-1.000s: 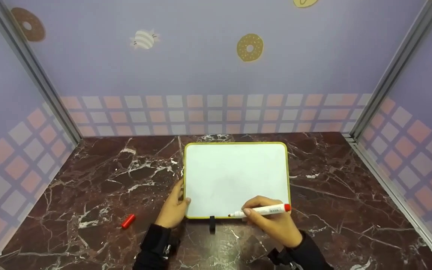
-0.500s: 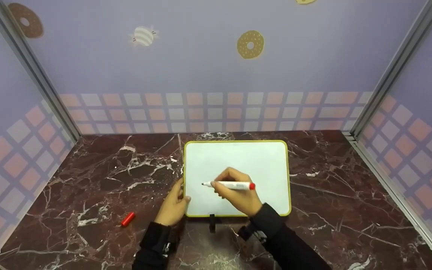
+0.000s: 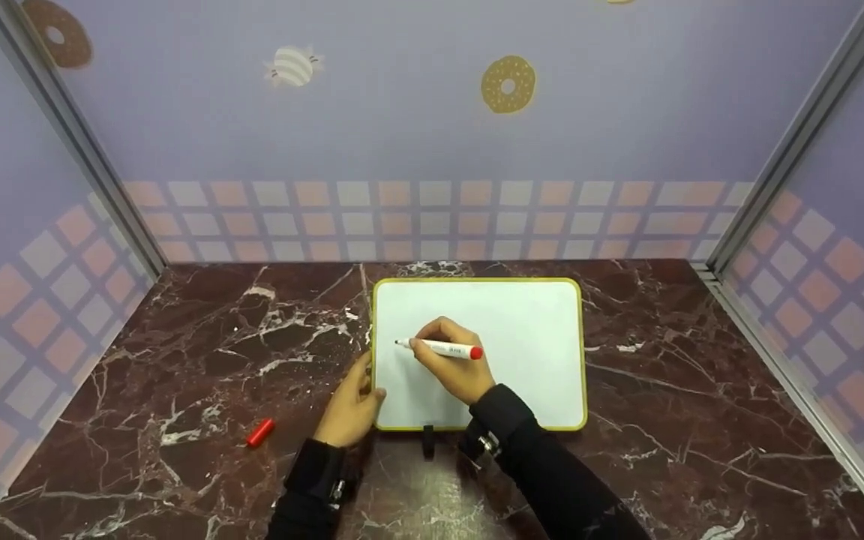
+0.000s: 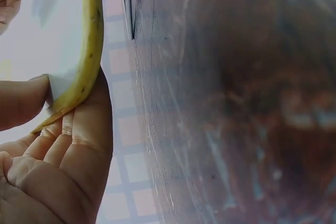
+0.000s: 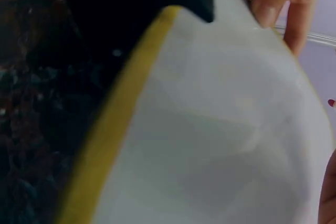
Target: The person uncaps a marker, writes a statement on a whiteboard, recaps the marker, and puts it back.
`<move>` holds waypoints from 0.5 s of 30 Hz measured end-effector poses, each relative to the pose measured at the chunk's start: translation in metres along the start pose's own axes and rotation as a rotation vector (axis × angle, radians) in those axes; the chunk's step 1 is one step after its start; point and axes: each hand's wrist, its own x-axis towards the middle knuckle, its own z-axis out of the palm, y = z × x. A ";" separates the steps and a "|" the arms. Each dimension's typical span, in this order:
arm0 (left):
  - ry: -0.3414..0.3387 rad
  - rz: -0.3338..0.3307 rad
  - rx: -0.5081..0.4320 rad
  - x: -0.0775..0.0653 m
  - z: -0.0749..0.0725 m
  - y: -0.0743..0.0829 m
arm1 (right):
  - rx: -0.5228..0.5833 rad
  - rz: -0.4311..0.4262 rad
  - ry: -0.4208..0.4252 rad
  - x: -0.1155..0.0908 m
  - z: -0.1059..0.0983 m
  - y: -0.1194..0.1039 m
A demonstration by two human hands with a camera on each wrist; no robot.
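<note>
A whiteboard [image 3: 522, 322] with a yellow rim stands over the dark marble table, a black clip-like piece [image 3: 428, 441] at its lower edge. My left hand [image 3: 349, 409] grips the board's left edge; the left wrist view shows the thumb [image 4: 21, 103] on the white face and the fingers behind the yellow rim [image 4: 90, 40]. In front of the board's left half, my right hand [image 3: 456, 367] pinches a white marker [image 3: 439, 347] with a red end. Its uncapped tip points left, close to the white surface. No marks show on the board.
A red marker cap [image 3: 260, 433] lies on the marble table [image 3: 199, 360] left of the left hand. Lilac walls with a checked band [image 3: 432, 221] close off the back and both sides, with metal posts [image 3: 76, 142] at the corners.
My right hand has carried the marker up and left, from the board's lower edge to its left half. The left hand keeps its grip on the edge.
</note>
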 end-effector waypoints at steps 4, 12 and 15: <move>-0.016 0.015 -0.029 0.001 0.001 0.001 | -0.029 -0.044 0.027 0.000 0.001 0.005; -0.005 0.010 -0.022 -0.001 -0.001 0.001 | -0.066 -0.074 0.048 0.005 0.006 0.005; -0.009 0.016 -0.052 -0.001 -0.002 -0.001 | -0.082 -0.063 0.048 0.007 0.007 0.005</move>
